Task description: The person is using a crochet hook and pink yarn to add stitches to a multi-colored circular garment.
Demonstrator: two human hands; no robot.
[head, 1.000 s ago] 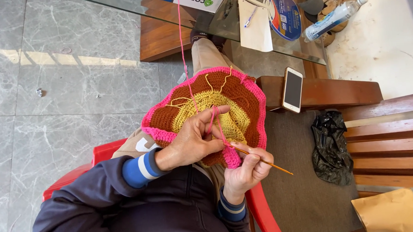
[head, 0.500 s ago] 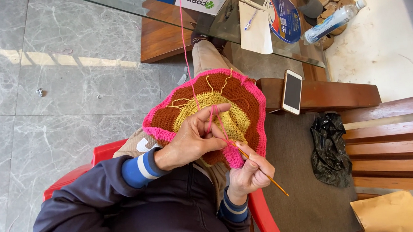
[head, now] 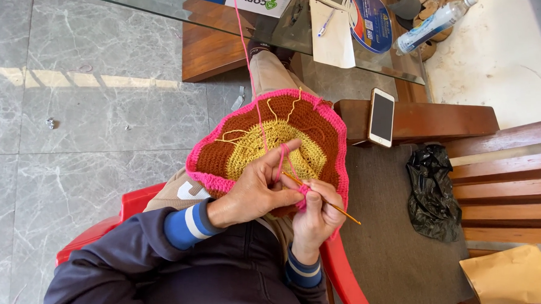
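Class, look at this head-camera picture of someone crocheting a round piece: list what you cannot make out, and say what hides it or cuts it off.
- Head view: the tip of the thin yellow crochet hook is hidden between the left hand and the right hand.
- Head view: the near edge of the round brown, yellow and pink crochet piece lies behind both hands.
- Head view: the pink yarn strand runs off the top edge; its ball is unseen.
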